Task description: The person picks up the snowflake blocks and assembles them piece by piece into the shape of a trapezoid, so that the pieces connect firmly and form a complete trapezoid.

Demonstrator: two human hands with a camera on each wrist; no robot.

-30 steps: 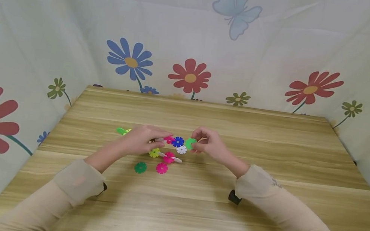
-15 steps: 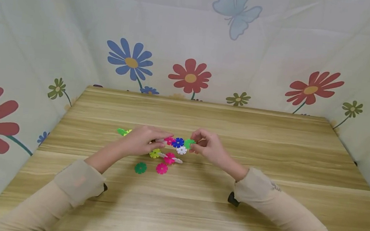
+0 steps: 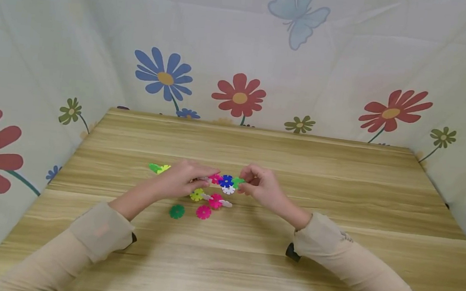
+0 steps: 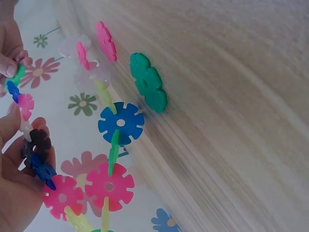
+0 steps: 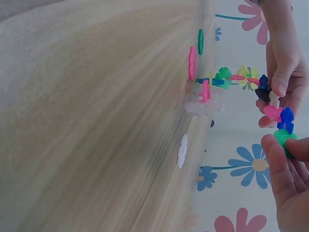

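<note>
A chain of notched plastic interlocking discs hangs from my left hand, whose thumb and fingers grip it near a white disc and a black disc. Past that grip come a pink disc and a blue disc. My right hand pinches a light green disc against the blue disc's edge; the joint between them is partly hidden by fingers. The chain's other part loops down through a second pink disc and a second blue disc.
A dark green disc and a loose pink disc lie on the wooden table, nearer me than the chain. A loose white disc lies behind the hanging part. A flower-printed curtain surrounds the table.
The light green disc has turned more edge-on and come closer to the blue disc. The chain and left hand have shifted slightly right. The loose discs have stayed in place.
</note>
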